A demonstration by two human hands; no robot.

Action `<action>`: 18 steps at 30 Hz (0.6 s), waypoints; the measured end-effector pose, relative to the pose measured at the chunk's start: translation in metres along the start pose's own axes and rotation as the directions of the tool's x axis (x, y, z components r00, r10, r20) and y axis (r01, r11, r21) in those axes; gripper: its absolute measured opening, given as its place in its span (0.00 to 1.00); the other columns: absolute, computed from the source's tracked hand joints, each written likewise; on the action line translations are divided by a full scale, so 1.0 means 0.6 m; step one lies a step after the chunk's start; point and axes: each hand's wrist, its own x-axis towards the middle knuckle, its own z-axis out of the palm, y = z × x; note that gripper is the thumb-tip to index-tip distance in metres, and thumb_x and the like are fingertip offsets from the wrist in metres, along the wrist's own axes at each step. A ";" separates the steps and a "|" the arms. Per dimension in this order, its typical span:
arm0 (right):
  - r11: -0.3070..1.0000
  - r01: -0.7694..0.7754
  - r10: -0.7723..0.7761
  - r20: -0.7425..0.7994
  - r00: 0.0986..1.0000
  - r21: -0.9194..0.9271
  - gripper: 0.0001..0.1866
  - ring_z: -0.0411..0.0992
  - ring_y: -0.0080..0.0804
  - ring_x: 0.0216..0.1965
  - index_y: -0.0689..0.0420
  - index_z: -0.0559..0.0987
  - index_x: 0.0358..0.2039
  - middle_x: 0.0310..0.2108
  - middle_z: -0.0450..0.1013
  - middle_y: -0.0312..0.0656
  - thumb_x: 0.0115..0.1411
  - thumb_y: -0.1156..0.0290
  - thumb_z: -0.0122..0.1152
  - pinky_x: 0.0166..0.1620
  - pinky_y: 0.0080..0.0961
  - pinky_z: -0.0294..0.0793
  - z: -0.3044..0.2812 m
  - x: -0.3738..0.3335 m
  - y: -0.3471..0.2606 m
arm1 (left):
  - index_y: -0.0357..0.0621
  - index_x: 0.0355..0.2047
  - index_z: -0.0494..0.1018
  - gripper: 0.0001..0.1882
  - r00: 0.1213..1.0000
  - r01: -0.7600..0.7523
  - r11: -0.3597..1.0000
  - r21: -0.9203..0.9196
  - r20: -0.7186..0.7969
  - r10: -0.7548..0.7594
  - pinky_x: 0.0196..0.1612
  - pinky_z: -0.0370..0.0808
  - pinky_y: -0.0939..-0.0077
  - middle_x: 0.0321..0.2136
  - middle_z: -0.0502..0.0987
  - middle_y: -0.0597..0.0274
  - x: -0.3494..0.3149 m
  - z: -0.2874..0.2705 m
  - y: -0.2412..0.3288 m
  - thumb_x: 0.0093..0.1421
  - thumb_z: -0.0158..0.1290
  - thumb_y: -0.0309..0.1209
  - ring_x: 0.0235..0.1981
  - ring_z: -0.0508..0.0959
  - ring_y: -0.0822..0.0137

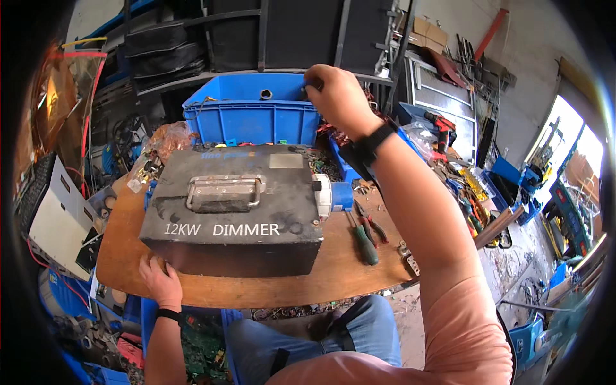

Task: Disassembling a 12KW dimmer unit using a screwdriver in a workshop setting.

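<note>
A black metal box [170, 212] with a folding metal handle [224, 192] and white lettering lies on the wooden table [346, 282]. From its right side sticks out a round white and blue socket [330, 196]. My left hand [160, 280] rests at the box's lower front-left corner, fingers apart, touching the table. Stretched far forward, my right hand [333, 96] is at the right rim of a blue plastic bin [253, 122]. Its fingers are closed around something small and dark, too hidden to name. A green-handled screwdriver [366, 247] and pliers [374, 228] lie right of the box.
A red cordless drill [441, 131] and many hand tools sit at the right. Clear plastic bags [170, 141] and loose scraps lie left of the bin. Boards and a white panel [61, 208] stand at the left. More blue crates and cluttered parts surround the table on the floor.
</note>
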 end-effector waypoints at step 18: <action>0.912 -0.410 0.353 0.476 0.806 0.016 0.09 0.77 0.43 0.32 0.60 0.81 0.31 0.28 0.78 0.49 0.50 0.71 0.60 0.39 0.33 0.75 -0.079 -0.217 -0.013 | 0.34 0.46 0.68 0.18 0.999 0.011 0.999 0.031 0.048 -0.013 0.57 0.60 0.53 0.53 0.63 0.42 0.005 0.000 -0.003 0.55 0.52 0.28 0.55 0.62 0.44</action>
